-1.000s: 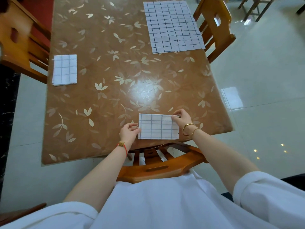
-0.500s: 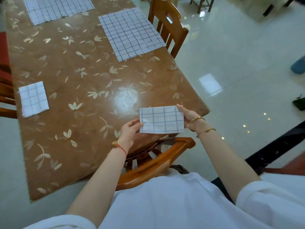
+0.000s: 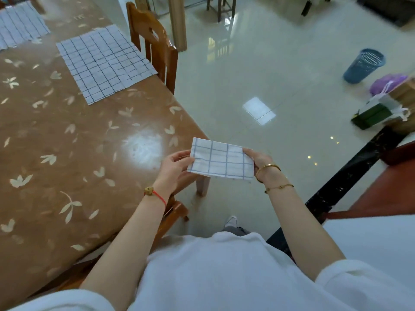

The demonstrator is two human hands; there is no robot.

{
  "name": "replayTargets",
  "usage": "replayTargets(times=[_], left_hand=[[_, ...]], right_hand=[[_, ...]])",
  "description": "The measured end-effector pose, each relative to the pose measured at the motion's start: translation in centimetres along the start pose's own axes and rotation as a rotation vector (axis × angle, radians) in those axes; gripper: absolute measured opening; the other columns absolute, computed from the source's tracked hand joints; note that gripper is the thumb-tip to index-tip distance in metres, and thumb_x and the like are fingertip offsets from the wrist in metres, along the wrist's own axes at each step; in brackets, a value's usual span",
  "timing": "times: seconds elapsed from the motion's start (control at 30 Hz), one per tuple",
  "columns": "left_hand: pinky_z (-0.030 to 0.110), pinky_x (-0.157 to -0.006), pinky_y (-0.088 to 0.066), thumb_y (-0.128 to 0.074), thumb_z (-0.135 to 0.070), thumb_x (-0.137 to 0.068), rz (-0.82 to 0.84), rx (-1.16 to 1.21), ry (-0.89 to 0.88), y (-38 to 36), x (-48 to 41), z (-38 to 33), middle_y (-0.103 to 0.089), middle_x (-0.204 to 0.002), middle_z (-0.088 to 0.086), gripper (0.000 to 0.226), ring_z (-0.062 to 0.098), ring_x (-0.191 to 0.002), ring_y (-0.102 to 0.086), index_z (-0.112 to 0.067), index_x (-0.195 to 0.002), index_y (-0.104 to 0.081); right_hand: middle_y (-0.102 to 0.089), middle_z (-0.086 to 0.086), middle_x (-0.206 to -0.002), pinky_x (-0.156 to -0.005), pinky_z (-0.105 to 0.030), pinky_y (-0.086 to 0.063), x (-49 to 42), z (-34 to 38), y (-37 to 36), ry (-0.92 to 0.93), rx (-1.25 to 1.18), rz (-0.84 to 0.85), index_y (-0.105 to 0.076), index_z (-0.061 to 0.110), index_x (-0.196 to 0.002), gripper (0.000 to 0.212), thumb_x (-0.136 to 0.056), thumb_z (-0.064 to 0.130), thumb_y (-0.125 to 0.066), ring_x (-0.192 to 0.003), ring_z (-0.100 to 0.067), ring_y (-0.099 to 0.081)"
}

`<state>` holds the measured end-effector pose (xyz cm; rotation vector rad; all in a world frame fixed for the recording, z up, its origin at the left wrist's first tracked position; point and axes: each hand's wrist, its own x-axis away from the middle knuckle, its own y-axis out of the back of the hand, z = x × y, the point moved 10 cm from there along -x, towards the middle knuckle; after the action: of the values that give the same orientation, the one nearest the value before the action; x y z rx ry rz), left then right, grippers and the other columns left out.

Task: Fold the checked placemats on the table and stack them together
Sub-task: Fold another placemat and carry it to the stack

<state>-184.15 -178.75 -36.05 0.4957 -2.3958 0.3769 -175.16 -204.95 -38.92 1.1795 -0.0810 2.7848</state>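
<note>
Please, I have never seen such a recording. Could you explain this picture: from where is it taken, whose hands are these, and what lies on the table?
There is no machine here: a person works with bare hands. The camera sits on the person's head and looks forward and down, so you see their own arms from above. The left hand and the right hand each hold one end of a folded placemat, white with blue checks, in the air just past the corner of the brown table. On it lie an unfolded placemat beside a wooden chair, and a second placemat farther away, cut off by the picture's edge.
</note>
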Motion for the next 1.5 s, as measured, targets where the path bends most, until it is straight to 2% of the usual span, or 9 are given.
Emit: replayTargets(times=[0.1, 0.23, 0.43, 0.6, 0.7, 0.87, 1.03, 1.33, 1.5], left_hand=[[0.025, -0.062, -0.06, -0.065, 0.002, -0.089, -0.008, -0.05, -0.021, -5.7, -0.9, -0.5, -0.071, -0.099, 0.009, 0.019, 0.016, -0.077, -0.071, -0.008, -0.105, -0.065], [0.032, -0.077, -0.059, -0.063, 0.002, -0.09, -0.009, -0.067, -0.013, -11.7, -2.7, -0.6, -0.07, -0.093, 0.005, 0.017, 0.016, -0.08, -0.068, -0.014, -0.095, -0.066], [0.023, -0.06, -0.06, -0.062, 0.002, -0.091, 0.024, -0.043, -0.014, -18.4, -5.4, -1.7, -0.07, -0.094, 0.007, 0.02, 0.017, -0.081, -0.069, -0.008, -0.108, -0.064], [0.028, -0.075, -0.06, -0.061, 0.001, -0.092, 0.046, -0.09, -0.044, -21.7, -8.4, -4.0, -0.07, -0.097, 0.004, 0.023, 0.02, -0.089, -0.068, -0.009, -0.113, -0.064], [0.029, -0.077, -0.059, -0.062, 0.0, -0.092, 0.042, -0.106, -0.047, -23.3, -10.9, -5.7, -0.071, -0.096, 0.003, 0.018, 0.019, -0.089, -0.069, -0.015, -0.102, -0.065], [0.019, -0.056, -0.059, -0.064, 0.002, -0.09, 0.004, -0.043, -0.055, -25.0, -16.2, -10.2, -0.071, -0.092, 0.004, 0.019, 0.016, -0.079, -0.068, -0.013, -0.101, -0.064], [0.021, -0.059, -0.059, -0.066, 0.002, -0.089, -0.037, -0.005, -0.052, -26.4, -21.9, -15.8, -0.074, -0.085, 0.005, 0.021, 0.016, -0.074, -0.071, -0.016, -0.1, -0.065], [0.019, -0.059, -0.057, -0.068, 0.0, -0.088, -0.051, -0.037, -0.099, -29.3, -31.7, -25.3, -0.073, -0.094, 0.008, 0.024, 0.016, -0.08, -0.072, -0.014, -0.107, -0.065], [0.018, -0.058, -0.057, -0.067, 0.001, -0.088, -0.084, 0.004, -0.095, -29.9, -36.0, -29.3, -0.073, -0.09, 0.004, 0.024, 0.015, -0.079, -0.07, -0.015, -0.106, -0.065]], right_hand=[[-0.066, -0.005, -0.066, -0.054, -0.032, -0.056, -2.2, 2.3, 4.6, -0.016, 0.02, -0.014, -0.064, 0.005, -0.08, 0.015, -0.081, 0.015, -0.075, -0.05, -0.016, -0.063], [-0.065, -0.007, -0.077, -0.077, -0.042, -0.054, -4.6, 4.9, 9.3, -0.029, 0.039, 0.006, -0.063, 0.008, -0.091, 0.019, -0.088, 0.026, -0.066, -0.067, -0.022, -0.061], [-0.062, -0.01, -0.086, -0.063, -0.03, -0.05, -7.3, 8.1, 13.5, -0.022, 0.051, 0.016, -0.059, 0.009, -0.089, 0.009, -0.089, 0.018, -0.062, -0.073, -0.023, -0.06], [-0.063, -0.011, -0.084, -0.069, -0.037, -0.052, -10.1, 12.0, 14.6, 0.041, 0.026, -0.01, -0.061, 0.002, -0.097, 0.016, -0.087, 0.013, -0.065, -0.072, -0.025, -0.062], [-0.063, -0.009, -0.079, -0.07, -0.037, -0.051, -12.6, 15.1, 14.2, 0.099, 0.034, -0.005, -0.065, 0.008, -0.082, 0.007, -0.088, 0.011, -0.064, -0.07, -0.024, -0.06], [-0.059, -0.009, -0.085, -0.075, -0.041, -0.044, -17.8, 20.8, 11.2, 0.145, 0.107, 0.026, -0.077, 0.021, -0.068, 0.015, -0.067, 0.036, -0.074, -0.08, -0.027, -0.051], [-0.068, -0.005, -0.085, -0.09, -0.049, -0.052, -22.3, 29.3, 7.2, 0.241, 0.158, 0.062, -0.072, 0.017, -0.073, 0.019, -0.09, 0.017, -0.065, -0.086, -0.024, -0.061], [-0.064, 0.002, -0.076, -0.067, -0.028, -0.05, -29.6, 41.7, 1.5, 0.478, 0.283, 0.054, -0.066, 0.017, -0.08, 0.019, -0.096, 0.021, -0.057, -0.074, -0.015, -0.059], [-0.056, -0.006, -0.077, -0.068, -0.033, -0.044, -34.3, 45.8, -2.0, 0.479, 0.281, 0.094, -0.062, -0.004, -0.087, 0.03, -0.096, 0.025, -0.058, -0.074, -0.019, -0.051]])
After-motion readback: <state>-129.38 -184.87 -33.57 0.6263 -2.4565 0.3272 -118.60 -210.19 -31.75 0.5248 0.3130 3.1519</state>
